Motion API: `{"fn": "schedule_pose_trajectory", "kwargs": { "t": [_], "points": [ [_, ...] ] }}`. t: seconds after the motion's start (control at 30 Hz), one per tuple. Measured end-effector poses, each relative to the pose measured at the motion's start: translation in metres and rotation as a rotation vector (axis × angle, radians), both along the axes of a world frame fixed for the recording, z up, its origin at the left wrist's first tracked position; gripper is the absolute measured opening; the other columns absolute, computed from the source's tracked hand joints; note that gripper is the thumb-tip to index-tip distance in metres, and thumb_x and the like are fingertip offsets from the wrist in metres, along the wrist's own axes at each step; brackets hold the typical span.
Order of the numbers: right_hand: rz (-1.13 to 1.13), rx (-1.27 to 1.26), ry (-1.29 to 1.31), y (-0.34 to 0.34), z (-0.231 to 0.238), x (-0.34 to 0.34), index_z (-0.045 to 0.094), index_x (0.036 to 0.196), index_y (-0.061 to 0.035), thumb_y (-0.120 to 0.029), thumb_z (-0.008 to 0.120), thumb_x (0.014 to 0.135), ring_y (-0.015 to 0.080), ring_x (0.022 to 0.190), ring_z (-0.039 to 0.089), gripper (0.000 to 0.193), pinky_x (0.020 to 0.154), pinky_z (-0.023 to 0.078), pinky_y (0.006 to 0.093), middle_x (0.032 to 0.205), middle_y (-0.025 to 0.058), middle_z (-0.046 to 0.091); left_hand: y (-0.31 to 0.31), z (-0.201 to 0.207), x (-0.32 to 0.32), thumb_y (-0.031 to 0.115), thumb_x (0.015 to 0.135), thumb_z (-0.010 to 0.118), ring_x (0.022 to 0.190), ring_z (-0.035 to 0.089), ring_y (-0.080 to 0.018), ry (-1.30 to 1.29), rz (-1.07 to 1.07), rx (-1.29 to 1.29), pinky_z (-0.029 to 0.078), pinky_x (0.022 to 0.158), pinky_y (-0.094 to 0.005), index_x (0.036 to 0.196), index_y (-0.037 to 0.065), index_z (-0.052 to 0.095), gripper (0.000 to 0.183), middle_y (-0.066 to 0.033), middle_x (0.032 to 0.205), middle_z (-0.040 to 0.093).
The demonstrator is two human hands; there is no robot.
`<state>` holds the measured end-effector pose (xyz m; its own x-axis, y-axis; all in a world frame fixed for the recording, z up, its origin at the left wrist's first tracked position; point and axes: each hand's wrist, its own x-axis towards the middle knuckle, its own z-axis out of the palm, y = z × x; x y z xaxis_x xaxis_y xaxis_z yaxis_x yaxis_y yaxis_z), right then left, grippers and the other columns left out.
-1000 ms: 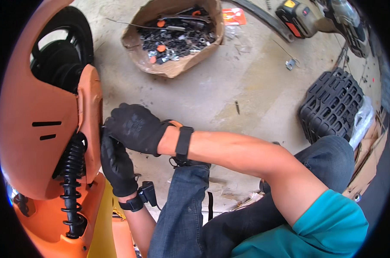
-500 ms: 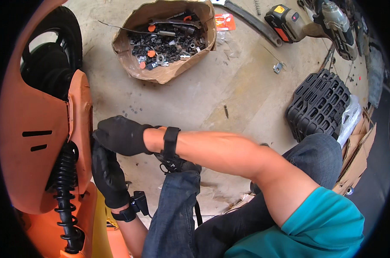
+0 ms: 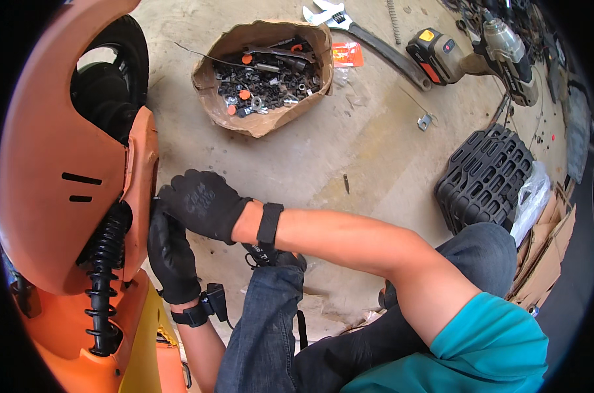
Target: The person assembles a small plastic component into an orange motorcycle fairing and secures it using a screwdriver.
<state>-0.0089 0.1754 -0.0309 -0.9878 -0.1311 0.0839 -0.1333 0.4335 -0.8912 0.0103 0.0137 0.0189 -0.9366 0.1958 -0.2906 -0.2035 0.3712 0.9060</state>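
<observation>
Both hands wear black gloves and work at the edge of an orange panel (image 3: 57,170) on a vehicle at the left. My right hand (image 3: 202,204) is closed with its fingers curled beside that edge. A small shiny tip shows at its fingertips, too small to name. My left hand (image 3: 172,259) points upward just below it, against the panel's side. Its fingertips are hidden under the right hand and behind the edge. A black coil-spring shock absorber (image 3: 103,281) stands left of the left hand, and a black wheel (image 3: 137,62) is above.
An open cardboard box (image 3: 264,124) of bolts and small hardware stands on the concrete floor. Beyond it lie an adjustable wrench (image 3: 388,49) and a cordless impact driver (image 3: 506,56). A black slotted plastic part (image 3: 483,177), flattened cardboard (image 3: 542,255) and a small bit (image 3: 346,183) lie right.
The view has shifted, so the panel and box appear farther right, and the wrench's jaws now show. My right hand has turned slightly, showing more of its back. Both hands stay at the panel edge.
</observation>
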Motion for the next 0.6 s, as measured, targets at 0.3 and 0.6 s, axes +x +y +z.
{"fn": "schedule_pose_trajectory", "kwargs": {
  "t": [0.3, 0.6],
  "points": [
    [0.085, -0.006, -0.025, 0.002, 0.001, -0.007, 0.064, 0.094, -0.0059, -0.016, 0.06, 0.087, 0.0334, 0.074, 0.068, 0.012, 0.061, 0.054, 0.045, 0.08, 0.0134, 0.063, -0.003, -0.003, -0.002, 0.016, 0.11, 0.04, 0.131, 0.052, -0.0213, -0.057, 0.056, 0.005, 0.042, 0.111, -0.0346, 0.143, -0.006, 0.049, 0.041, -0.0121, 0.146, 0.053],
    [0.055, -0.224, 0.34, -0.012, -0.029, -0.024, 0.063, 0.095, -0.0051, -0.022, 0.06, 0.094, 0.0263, 0.06, 0.061, 0.018, 0.054, 0.048, 0.0371, 0.072, 0.0096, 0.062, -0.009, -0.002, 0.004, 0.017, 0.109, 0.042, 0.13, 0.053, -0.0216, -0.115, 0.103, 0.028, 0.042, 0.11, -0.0355, 0.141, -0.007, 0.05, 0.041, -0.0129, 0.144, 0.053]
  ]
}}
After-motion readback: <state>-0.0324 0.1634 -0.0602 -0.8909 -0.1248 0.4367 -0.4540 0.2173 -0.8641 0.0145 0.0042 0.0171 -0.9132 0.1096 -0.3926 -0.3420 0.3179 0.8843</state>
